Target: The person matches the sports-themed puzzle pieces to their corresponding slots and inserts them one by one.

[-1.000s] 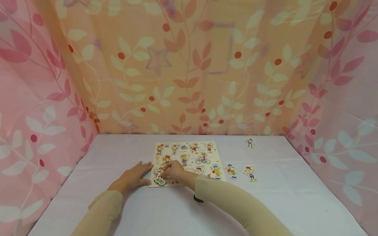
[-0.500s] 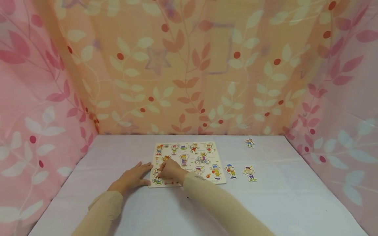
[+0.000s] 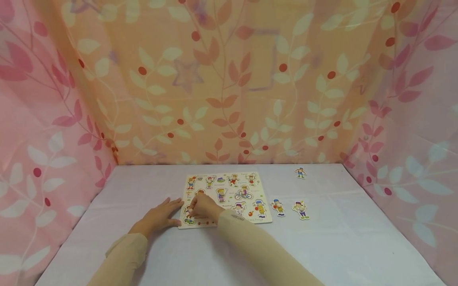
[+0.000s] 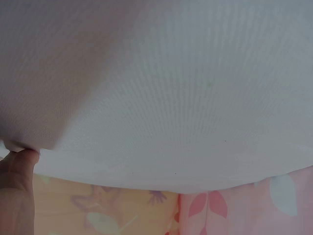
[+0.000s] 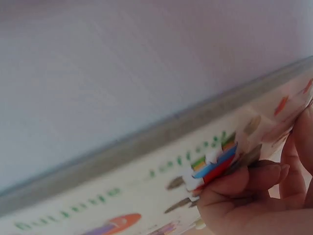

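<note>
A cream puzzle board [image 3: 211, 214] with cartoon sports figures lies on the table. My left hand [image 3: 161, 212] rests at the board's left edge, fingers straight; the left wrist view catches one fingertip [image 4: 23, 164] at its lower left. Over the board's lower left corner, my right hand [image 3: 205, 206] has curled fingers pinching a figure-shaped puzzle piece [image 3: 188, 219] with green at its feet. This piece is partly covered by the fingers, and whether it sits fully flush I cannot tell. The right wrist view has the curled right hand [image 5: 254, 196] against the board face [image 5: 151, 176].
Loose figure pieces lie right of the board: one in a blue cap [image 3: 278, 207], one in a purple cap [image 3: 301, 210], and a small one [image 3: 300, 172] farther back. A white cloth [image 3: 343, 238] covers the table. Patterned curtains [image 3: 229, 99] stand behind and at both sides.
The right hand has moved slightly left and brought the piece down onto the board's lower left corner. My left hand stays at the edge. The head view has shifted slightly.
</note>
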Tool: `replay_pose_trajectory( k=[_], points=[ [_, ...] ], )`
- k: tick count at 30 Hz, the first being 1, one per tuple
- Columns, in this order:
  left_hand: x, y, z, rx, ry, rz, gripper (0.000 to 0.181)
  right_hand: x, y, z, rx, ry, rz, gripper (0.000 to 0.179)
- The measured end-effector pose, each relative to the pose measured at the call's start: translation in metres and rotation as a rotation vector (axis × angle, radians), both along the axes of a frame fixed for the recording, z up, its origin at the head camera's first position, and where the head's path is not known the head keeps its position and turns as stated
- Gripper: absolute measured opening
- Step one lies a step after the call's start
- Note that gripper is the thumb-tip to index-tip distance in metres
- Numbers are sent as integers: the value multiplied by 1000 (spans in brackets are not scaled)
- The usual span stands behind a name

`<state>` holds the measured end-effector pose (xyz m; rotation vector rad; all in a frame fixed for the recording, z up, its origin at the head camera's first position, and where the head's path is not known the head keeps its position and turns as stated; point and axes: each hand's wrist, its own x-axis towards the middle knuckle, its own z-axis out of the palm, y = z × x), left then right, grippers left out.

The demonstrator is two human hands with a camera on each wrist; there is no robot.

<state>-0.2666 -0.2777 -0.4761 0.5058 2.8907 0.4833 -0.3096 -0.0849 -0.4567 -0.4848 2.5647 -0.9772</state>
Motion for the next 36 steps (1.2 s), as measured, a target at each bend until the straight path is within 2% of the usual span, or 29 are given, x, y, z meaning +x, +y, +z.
replay_pose_trajectory(
  k=[4, 6, 11, 12, 13, 15, 18, 24, 30, 36],
  points=[
    [3, 1, 2, 25, -1, -2, 79, 0, 2, -7, -34, -28, -9, 10],
    [3, 1, 2, 34, -7, 1, 78, -4, 5, -15, -29, 2, 15, 11],
    [3, 0, 2, 40, -44, 17, 80, -4, 26, -11, -76, 21, 0, 19],
    [3, 0, 2, 41, -50, 19, 80, -4, 33, -9, -99, 25, -12, 19],
    [3, 0, 3, 47, -56, 23, 80, -2, 40, 1, -116, -3, -32, 21],
    [3, 2, 4, 65, -65, 38, 80, -5, 56, 7, -147, 11, -46, 21],
    [3, 5, 6, 78, -46, 35, 81, -10, 82, 18, -179, 19, -53, 23],
    [0, 15, 5, 43, -8, 12, 86, -22, 130, 28, -199, 28, -89, 25],
    [-3, 17, 1, 12, -14, 2, 90, -30, 168, 37, -172, 22, -136, 26],
    [-4, 17, -1, 19, -25, -2, 91, -36, 203, 44, -152, 9, -145, 27]
  ],
)
